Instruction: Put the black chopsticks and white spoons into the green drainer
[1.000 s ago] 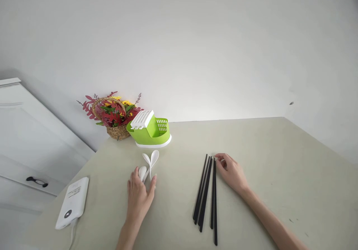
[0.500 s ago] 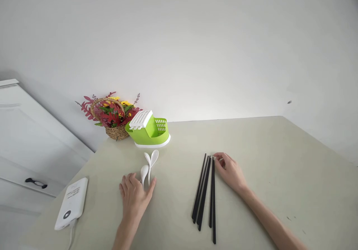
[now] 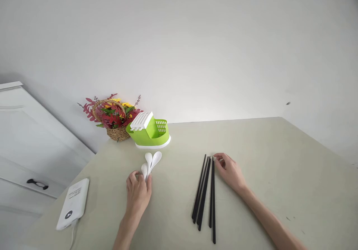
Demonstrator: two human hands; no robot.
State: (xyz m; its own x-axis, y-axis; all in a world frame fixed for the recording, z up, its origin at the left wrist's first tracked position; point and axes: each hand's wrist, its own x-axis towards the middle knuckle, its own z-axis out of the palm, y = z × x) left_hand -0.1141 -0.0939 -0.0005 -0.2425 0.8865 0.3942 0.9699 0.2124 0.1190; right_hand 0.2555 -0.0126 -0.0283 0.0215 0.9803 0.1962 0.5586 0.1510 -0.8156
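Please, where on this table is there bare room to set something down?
The widest bare patch lies beyond and right of the right hand, up to the wall. A narrower one lies between the left hand and the black chopsticks. Crowded: back left, where the flower basket and the green holder stand close, white spoons just in front.

This looks like a home: a panelled white cupboard (image 3: 36, 141) stands left of the flower basket (image 3: 117, 134), and a green caddy (image 3: 149, 139) beside the basket on the counter (image 3: 257, 145).

The spoons (image 3: 149, 159) look glossy, the chopsticks (image 3: 204, 194) matt.
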